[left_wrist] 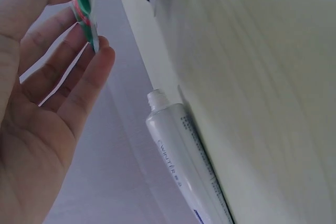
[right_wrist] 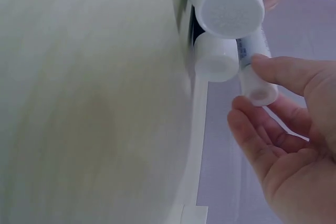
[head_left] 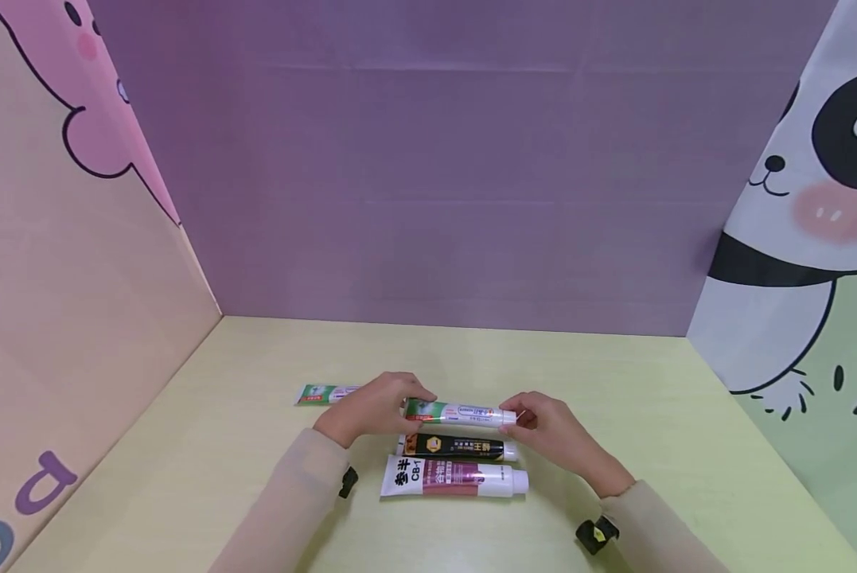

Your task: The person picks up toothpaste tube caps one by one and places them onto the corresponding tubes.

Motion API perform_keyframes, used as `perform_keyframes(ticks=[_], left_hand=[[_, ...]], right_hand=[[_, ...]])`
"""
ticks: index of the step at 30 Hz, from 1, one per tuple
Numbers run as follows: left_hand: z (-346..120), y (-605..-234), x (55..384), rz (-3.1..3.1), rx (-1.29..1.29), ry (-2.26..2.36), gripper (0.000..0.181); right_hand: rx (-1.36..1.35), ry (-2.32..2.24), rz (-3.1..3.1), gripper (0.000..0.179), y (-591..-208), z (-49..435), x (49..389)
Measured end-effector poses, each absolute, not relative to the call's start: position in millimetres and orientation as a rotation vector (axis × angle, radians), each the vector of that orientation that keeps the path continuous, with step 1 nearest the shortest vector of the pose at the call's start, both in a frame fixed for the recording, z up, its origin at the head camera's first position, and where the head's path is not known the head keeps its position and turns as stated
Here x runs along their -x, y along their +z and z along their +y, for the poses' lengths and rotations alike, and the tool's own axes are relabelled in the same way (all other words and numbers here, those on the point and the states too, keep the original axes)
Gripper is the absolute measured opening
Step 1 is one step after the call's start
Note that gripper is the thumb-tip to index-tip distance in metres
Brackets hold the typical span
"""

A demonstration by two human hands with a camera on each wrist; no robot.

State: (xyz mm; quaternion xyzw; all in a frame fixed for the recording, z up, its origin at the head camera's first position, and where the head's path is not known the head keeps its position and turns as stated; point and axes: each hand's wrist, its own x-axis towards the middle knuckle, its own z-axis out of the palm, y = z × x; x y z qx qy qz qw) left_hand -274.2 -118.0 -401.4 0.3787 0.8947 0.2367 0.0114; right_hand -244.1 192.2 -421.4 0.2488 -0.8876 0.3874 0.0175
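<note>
My left hand (head_left: 379, 407) pinches the flat end of a green and white toothpaste tube (head_left: 464, 415). At the other end, my right hand (head_left: 550, 428) holds the tube by its white cap (right_wrist: 259, 92), thumb on one side and fingers on the other. In front of it lies a black toothpaste tube (head_left: 460, 447), and nearest me a larger white and maroon tube (head_left: 451, 477). A second green and white tube (head_left: 325, 394) lies to the left, partly hidden by my left hand. The left wrist view shows a white tube (left_wrist: 181, 161) with a bare, uncapped nozzle.
The tubes lie on a pale yellow table (head_left: 256, 461). A purple panel (head_left: 428, 175) stands behind it, with a pink printed wall (head_left: 77, 318) at the left and a panda-printed wall (head_left: 793, 318) at the right.
</note>
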Motion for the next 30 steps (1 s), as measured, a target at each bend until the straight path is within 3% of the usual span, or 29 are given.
perform_keyframes(ticks=[30], left_hand=[[-112,-412,278,2.735,-0.991,0.717,0.032]], right_hand=[[-0.775,1.170,-2.980,0.016,-427,186,258]])
